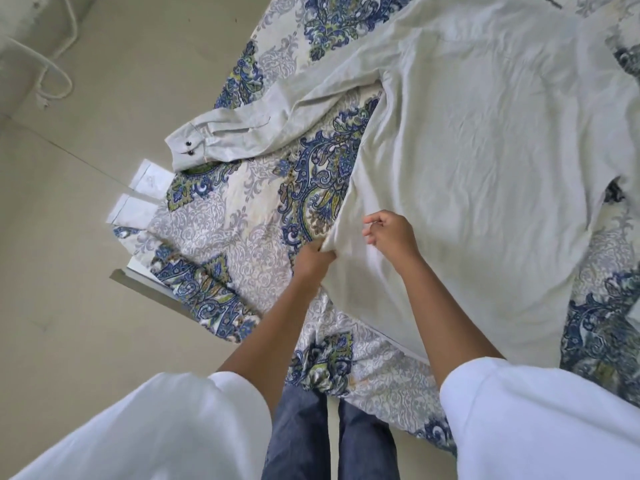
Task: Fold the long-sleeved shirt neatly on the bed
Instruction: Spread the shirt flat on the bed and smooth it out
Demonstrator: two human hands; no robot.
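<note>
**Pale shirt spread on the patterned bed**

Beige floor (pixel 69 271) surrounds a bed (pixel 242 216) with a blue and green paisley cover. On it the long-sleeved shirt (pixel 485 168) lies flat, one sleeve (pixel 242 133) reaching toward the bed edge. The left hand (pixel 313 259) pinches the shirt's side edge near the hem. The right hand (pixel 389 235) hovers just beside it over the cloth, fingers loosely curled, seemingly holding nothing.
</note>
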